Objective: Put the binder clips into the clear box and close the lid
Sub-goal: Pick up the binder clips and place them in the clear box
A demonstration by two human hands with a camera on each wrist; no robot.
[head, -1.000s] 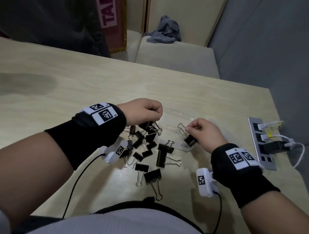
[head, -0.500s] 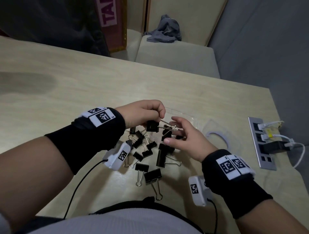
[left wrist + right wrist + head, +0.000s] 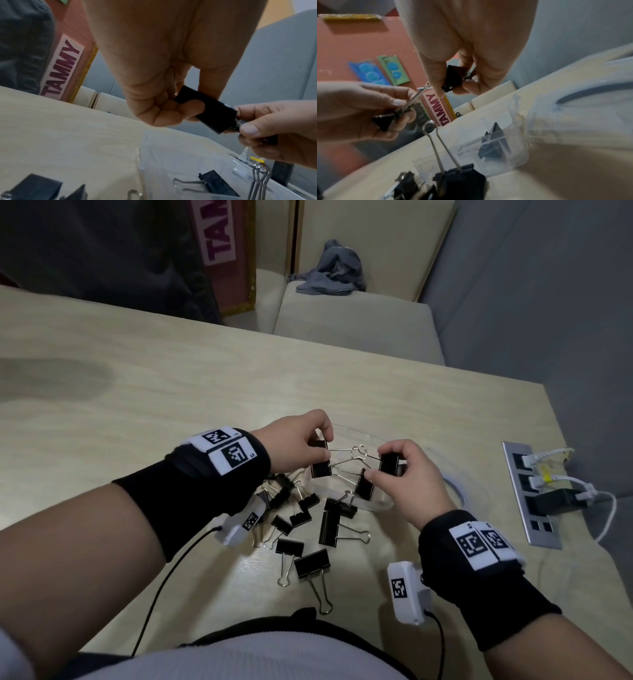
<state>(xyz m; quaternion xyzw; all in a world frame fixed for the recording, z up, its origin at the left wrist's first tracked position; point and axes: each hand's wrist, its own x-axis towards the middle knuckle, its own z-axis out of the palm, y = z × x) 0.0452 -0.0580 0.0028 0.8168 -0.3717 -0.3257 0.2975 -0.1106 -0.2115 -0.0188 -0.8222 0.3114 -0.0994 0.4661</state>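
Head view: left hand [image 3: 298, 440] raised over the wooden table [image 3: 171, 392], fingers curled, pinching black binder clips [image 3: 320, 469] by their bodies. Right hand [image 3: 411, 474] opposite, fingers curled around another black clip [image 3: 388, 463], with a third clip [image 3: 363, 486] just below its fingertips. Wire handles [image 3: 356, 455] of these clips crossed and tangled between the two hands. Clear box [image 3: 376, 505] directly below the hands, its near wall visible under the right hand; clear lid [image 3: 455, 487] lying just right of it. Loose pile of clips [image 3: 301, 522] on the table near the left wrist, nearer the body than the box. Power strip [image 3: 529, 494] with white cables set into the table at far right.

Left wrist view: left hand [image 3: 163, 94] gripping a black clip [image 3: 207, 111] between thumb and fingers; right hand [image 3: 278, 128] pinching close against that clip's end. Below, clear box [image 3: 171, 155] holding one clip [image 3: 212, 181].

Right wrist view: right hand [image 3: 467, 47] pinching a black clip [image 3: 453, 77] between thumb and fingers; left hand [image 3: 359, 111] at left holding a clip [image 3: 384, 122] with its wire handle up. Clear box [image 3: 496, 146] below with a clip [image 3: 493, 144] inside.
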